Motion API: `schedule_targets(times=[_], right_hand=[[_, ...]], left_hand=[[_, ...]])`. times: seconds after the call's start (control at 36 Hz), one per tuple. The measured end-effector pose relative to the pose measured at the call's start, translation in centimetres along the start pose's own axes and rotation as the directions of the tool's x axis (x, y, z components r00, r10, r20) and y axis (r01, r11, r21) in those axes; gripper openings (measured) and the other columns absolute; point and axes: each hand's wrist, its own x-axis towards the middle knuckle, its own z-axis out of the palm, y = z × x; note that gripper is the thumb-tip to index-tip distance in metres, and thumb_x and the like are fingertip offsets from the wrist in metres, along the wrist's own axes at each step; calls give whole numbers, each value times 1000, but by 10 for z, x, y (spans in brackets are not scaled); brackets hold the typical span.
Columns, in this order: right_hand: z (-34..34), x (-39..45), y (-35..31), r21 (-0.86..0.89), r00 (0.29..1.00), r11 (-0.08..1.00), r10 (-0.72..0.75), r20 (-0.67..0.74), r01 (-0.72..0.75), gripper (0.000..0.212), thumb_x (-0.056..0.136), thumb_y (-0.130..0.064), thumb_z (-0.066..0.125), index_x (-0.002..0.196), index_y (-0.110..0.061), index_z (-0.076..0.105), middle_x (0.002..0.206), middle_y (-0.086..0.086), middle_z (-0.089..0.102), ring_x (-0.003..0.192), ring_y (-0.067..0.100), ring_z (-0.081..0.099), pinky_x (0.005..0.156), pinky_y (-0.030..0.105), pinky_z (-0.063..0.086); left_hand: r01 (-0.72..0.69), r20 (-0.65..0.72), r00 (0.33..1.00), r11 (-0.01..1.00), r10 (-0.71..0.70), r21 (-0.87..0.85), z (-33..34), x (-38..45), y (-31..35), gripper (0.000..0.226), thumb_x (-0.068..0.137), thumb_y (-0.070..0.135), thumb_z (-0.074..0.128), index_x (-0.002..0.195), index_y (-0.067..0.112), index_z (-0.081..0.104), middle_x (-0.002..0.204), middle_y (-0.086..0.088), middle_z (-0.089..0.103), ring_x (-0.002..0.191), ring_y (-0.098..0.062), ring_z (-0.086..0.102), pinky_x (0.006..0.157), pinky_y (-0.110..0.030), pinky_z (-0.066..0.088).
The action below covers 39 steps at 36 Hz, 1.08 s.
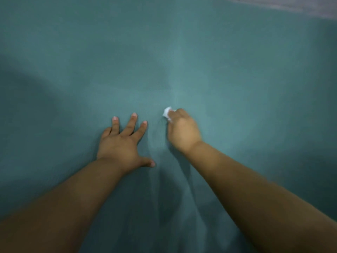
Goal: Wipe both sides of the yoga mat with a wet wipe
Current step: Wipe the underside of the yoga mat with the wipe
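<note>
A teal yoga mat (164,52) fills almost the whole view, lying flat beneath both arms. My left hand (122,143) presses on the mat with its fingers spread and straight, left of centre. Just to its right, my right hand (182,130) is curled round a small crumpled white wet wipe (167,112), which sticks out past the fingers and touches the mat. Most of the wipe is hidden inside the fist.
A strip of pale floor (291,4) shows past the mat's far edge at the top right. Shadows fall across the mat at the left and between my arms.
</note>
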Motion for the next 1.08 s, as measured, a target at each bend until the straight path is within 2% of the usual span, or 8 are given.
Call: schedule_targets(times=[0.14, 0.25, 0.42, 0.53, 0.69, 0.81, 0.94, 1.08], right_hand=[[-10, -27, 17, -96, 940, 937, -327, 101, 336, 42, 79, -17, 39, 103, -6, 71, 86, 13, 68, 66, 28, 67, 51, 27, 50], [-50, -6, 88, -264, 990, 954, 141, -22, -142, 31, 96, -11, 41, 117, 0, 62, 111, 26, 60, 100, 39, 59, 86, 38, 45], [-44, -22, 75, -141, 840, 830, 516, -171, -539, 35, 91, -4, 40, 124, 1, 53, 118, 22, 54, 106, 38, 53, 87, 35, 38], [1, -50, 1, -37, 988, 996, 80, -135, -86, 41, 78, -9, 38, 104, 0, 68, 86, 17, 67, 73, 31, 67, 61, 30, 52], [-14, -87, 3, -105, 913, 911, -384, 139, 399, 40, 73, -20, 40, 105, -12, 62, 81, 9, 69, 58, 24, 66, 39, 25, 45], [-47, -80, 63, -212, 999, 977, 13, 31, -6, 36, 75, -7, 46, 102, -3, 70, 84, 20, 67, 59, 36, 65, 47, 32, 50], [-42, -90, 47, -59, 849, 849, 519, -96, -525, 31, 90, -4, 45, 117, 1, 58, 111, 23, 56, 97, 40, 56, 80, 37, 40], [8, -133, -42, 12, 986, 986, 165, 30, -165, 39, 83, -11, 38, 111, -3, 64, 99, 14, 65, 78, 31, 66, 60, 29, 50]], left_hand=[[-5, -13, 1000, 999, 4, -38, 1, -1, -1, 116, 60, 88, 47, 146, 41, -15, 155, 9, -25, 144, -36, -13, 117, -42, 6], [-6, -24, 1000, 999, 5, -49, 2, -1, 0, 115, 61, 87, 47, 146, 41, -15, 155, 9, -24, 144, -36, -14, 117, -43, 5], [-1, -29, 1000, 997, -1, -72, 3, -1, 0, 115, 61, 86, 49, 147, 41, -14, 155, 9, -24, 143, -36, -16, 117, -43, 4], [-4, -24, 1000, 996, 2, -89, 1, -2, 0, 115, 63, 85, 51, 147, 41, -13, 155, 9, -23, 143, -35, -16, 117, -43, 4], [-70, 28, 997, 991, 73, -110, -4, -9, -7, 107, 72, 72, 58, 150, 35, -6, 157, 7, -20, 145, -31, -10, 117, -39, 5], [-147, 121, 980, 985, 157, -86, -9, -23, -18, 103, 76, 63, 61, 152, 28, 0, 157, 3, -17, 146, -25, -6, 118, -36, 5], [-181, 219, 960, 983, 173, 14, -3, -47, -18, 123, 62, 76, 64, 151, 28, -6, 157, 1, -20, 146, -22, -10, 118, -38, 0], [-162, 164, 975, 986, 153, 41, 19, -67, -17, 123, 64, 78, 59, 150, 28, -12, 156, 2, -23, 146, -22, -13, 118, -40, -1]])
